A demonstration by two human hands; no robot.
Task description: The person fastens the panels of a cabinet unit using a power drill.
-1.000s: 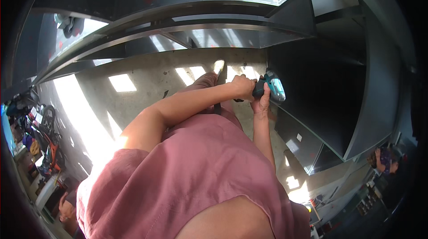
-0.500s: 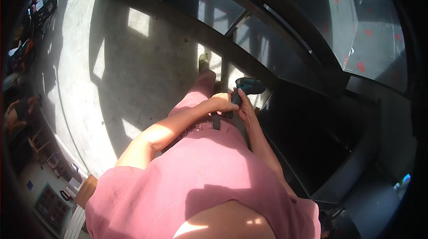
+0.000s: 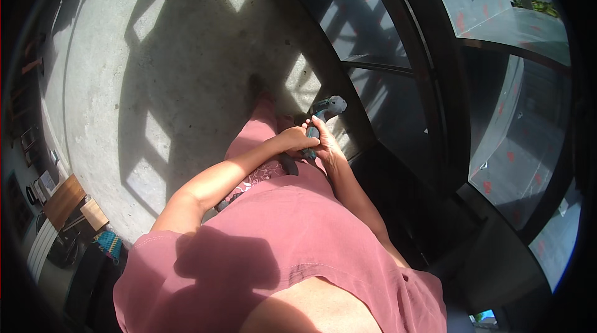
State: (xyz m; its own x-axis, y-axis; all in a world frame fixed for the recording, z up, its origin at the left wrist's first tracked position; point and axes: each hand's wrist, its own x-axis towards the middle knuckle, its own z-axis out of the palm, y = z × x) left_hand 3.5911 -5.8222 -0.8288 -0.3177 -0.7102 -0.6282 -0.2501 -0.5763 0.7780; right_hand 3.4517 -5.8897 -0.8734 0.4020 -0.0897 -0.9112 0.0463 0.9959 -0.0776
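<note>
In front of my waist I hold a teal and black cordless drill [image 3: 320,110]. Its rounded head points up and to the right, ending in a greyish nose. My left hand [image 3: 299,138] is closed on the handle from the left. From the other side my right hand [image 3: 326,141] wraps the same handle, its thumb lying along the upper part. The fingers partly hide the grip, and whether a bit sits in the nose cannot be made out.
Dark metal framework with grey panels [image 3: 516,152] bearing red marks stands close on my right. Sunlit concrete floor [image 3: 193,53] spreads ahead and left. At the lower left are a wooden board [image 3: 64,201] and a blue-green woven item [image 3: 109,245].
My body has turned, so the framework and floor appear swung round. Both hands have kept hold of the drill, whose head has tipped from pointing right to pointing more upward and away.
</note>
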